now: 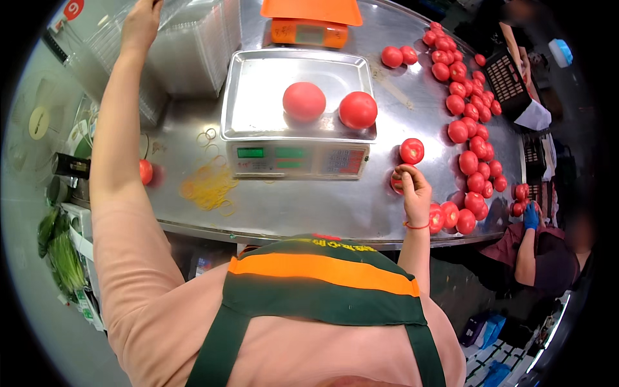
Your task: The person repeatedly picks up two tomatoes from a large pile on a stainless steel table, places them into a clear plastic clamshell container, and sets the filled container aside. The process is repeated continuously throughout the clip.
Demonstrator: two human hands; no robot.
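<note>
My left arm stretches to the far left. My left hand is closed at the stack of clear plastic trays, its fingertips cut off by the picture's upper edge, so what they hold is hidden. My right hand is curled over a tomato on the steel table, its fingers covering part of it. Just beyond sits another tomato. Two larger tomatoes, a paler one and a redder one, rest apart on the pan of a scale before me.
Many tomatoes line the table's right side. An orange scale stands behind the pan. Yellow rubber bands lie left of the scale, near a lone tomato. At right are black crates and a person with a blue glove.
</note>
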